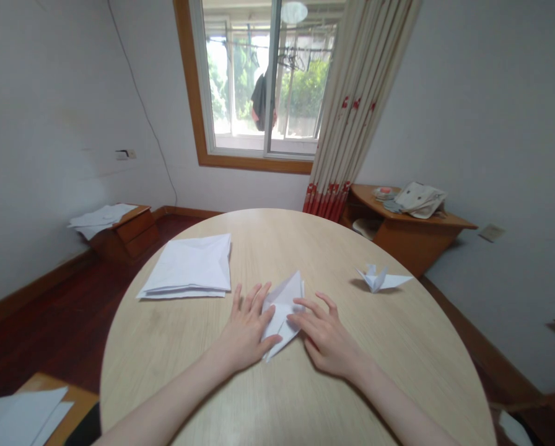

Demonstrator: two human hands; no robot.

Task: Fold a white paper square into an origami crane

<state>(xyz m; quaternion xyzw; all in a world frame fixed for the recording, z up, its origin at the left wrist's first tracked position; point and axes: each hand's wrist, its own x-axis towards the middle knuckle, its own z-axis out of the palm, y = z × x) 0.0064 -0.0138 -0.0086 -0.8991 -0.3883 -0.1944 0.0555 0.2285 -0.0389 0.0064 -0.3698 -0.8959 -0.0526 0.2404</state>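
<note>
A partly folded white sheet of paper [284, 302] lies on the round light-wood table [398, 347], near its middle. My left hand [246, 329] lies flat on the paper's left side, fingers stretched out and spread. My right hand [326, 337] presses its fingertips on the paper's right edge, fingers extended. Neither hand lifts the paper off the table.
A stack of white sheets [189, 267] lies on the table to the left. A finished folded paper bird [380, 279] stands at the right. Low wooden cabinets [129, 229] and a corner shelf [412, 232] line the walls below a window [263, 74] and curtain [356, 105].
</note>
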